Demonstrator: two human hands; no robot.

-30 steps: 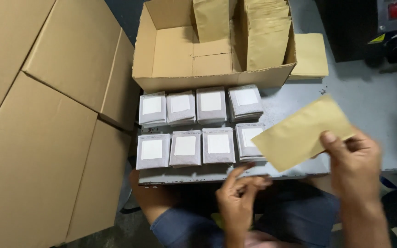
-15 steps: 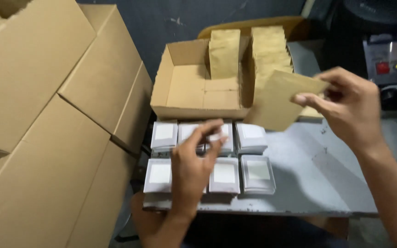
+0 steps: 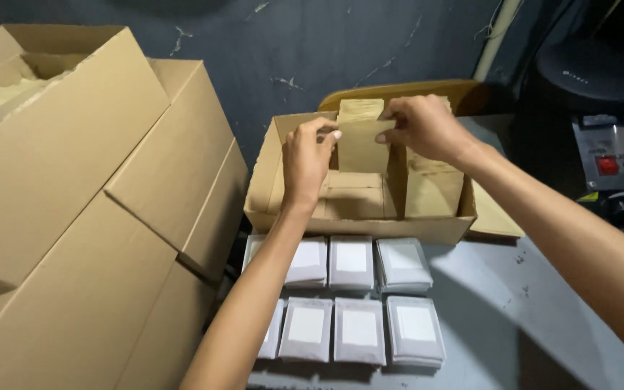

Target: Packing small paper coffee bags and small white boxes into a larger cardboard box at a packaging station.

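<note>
Left hand (image 3: 306, 155) and right hand (image 3: 422, 126) both pinched on one brown paper envelope (image 3: 362, 146), held upright over open cardboard box (image 3: 355, 225); more envelopes stacked just behind, grey packets (image 3: 352, 261) below on table.

light: dim room, brightest on big brown cardboard cartons (image 3: 74, 180) at left | bg: dark blue wall (image 3: 341, 43) murky | shadows: soft (under forearms) | focus: sharp, slight wide-angle bend at edges

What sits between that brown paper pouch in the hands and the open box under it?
Nothing visible. Both the left hand and right hand hold the brown pouch directly above the open cardboard box, beside pouches standing inside; the box floor below looks bare.
</note>
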